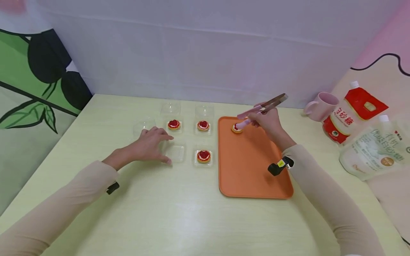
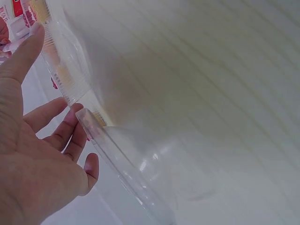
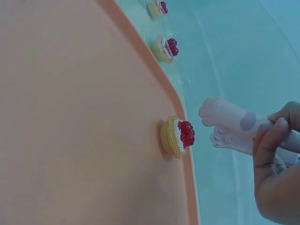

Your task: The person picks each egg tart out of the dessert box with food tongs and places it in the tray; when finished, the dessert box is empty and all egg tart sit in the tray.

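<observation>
My left hand [image 1: 150, 145] is beside a clear plastic box [image 1: 175, 153] with nothing in it, thumb and fingers spread along its edge. In the left wrist view the thumb [image 2: 28, 51] and fingertips lie close to clear plastic; whether they press on it I cannot tell. My right hand [image 1: 267, 119] holds pink tongs [image 1: 248, 115] with paw-shaped tips [image 3: 213, 112]. Those tips stand apart, just above a tart [image 3: 173, 136] with white cream and red berries. This tart sits near the far left corner of the orange tray [image 1: 253, 167].
Several clear boxes left of the tray hold similar tarts [image 1: 203, 156], their clear lids [image 1: 171, 107] folded back. At the right stand a pink mug [image 1: 321, 106], a red-and-white sugar pouch [image 1: 344, 115] and a pale pouch [image 1: 373, 151]. A cloth wall [image 1: 205, 53] rises behind the table.
</observation>
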Demonstrator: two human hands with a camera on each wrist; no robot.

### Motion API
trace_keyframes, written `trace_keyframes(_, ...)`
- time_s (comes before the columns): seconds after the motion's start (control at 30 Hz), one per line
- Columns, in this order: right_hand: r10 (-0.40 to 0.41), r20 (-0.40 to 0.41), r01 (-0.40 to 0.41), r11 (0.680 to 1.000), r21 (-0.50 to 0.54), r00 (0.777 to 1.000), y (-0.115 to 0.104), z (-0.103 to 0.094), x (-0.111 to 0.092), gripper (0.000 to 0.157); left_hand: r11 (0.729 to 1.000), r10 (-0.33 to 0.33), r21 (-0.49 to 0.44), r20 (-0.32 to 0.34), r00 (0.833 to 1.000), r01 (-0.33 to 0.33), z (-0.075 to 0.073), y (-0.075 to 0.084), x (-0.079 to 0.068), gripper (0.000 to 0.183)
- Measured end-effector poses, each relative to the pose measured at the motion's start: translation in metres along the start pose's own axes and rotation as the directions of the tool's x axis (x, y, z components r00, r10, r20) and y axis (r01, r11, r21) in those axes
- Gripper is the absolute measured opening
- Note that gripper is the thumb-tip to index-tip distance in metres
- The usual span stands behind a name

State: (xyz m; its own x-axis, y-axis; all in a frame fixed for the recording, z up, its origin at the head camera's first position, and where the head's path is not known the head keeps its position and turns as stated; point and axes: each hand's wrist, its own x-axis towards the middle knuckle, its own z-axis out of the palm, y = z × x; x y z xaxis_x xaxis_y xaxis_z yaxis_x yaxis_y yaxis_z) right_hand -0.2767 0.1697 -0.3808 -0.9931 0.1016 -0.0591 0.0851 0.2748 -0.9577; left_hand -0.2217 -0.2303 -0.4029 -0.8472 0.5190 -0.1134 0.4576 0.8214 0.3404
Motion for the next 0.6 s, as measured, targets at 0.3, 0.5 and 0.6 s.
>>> trace_keyframes(0.3,-0.031,0.050,0.029,0.999,0.034,0.998,-0.006,0.003,-0.004,0.038,0.999,0.025,0.029,-0.023,0.999,-0.025,-0.002,0.000,-0.003,0.090)
trace_keyframes(0.5,-0.015,0.066,0.014,1.000,0.019,0.998,-0.007,0.007,-0.003,0.039,1.000,-0.024,-0.010,-0.039,0.999,0.023,-0.021,-0.005,0.000,0.083)
trace_keyframes(0.6,-0.018,0.068,0.016,1.000,0.026,0.998,-0.007,0.011,-0.001,0.037,1.000,-0.031,-0.004,-0.061,0.998,0.031,-0.030,-0.010,0.006,0.077)
